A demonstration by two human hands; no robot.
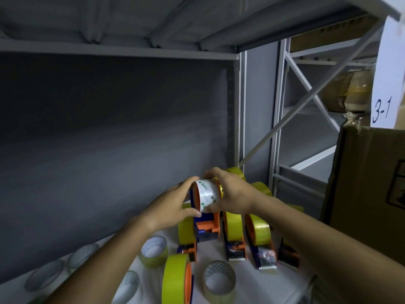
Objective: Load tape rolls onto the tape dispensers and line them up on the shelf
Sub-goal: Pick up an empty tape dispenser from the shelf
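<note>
Both hands are raised over the white shelf, working on one orange-and-blue tape dispenser held above it. The left hand curls round the dispenser's left side, thumb under the tape roll and fingers over the top. The right hand grips the right side of that same roll, fingers bent over its far edge; the roll's white core with green lettering faces the camera and sits in the dispenser's cradle.

Just right of it, loaded dispensers with yellow tape stand in a row on the shelf, blades toward the near edge. Another loaded dispenser stands nearer, at the front. Loose clear tape rolls lie around it, more trailing off to the left. A cardboard box stands at the right.
</note>
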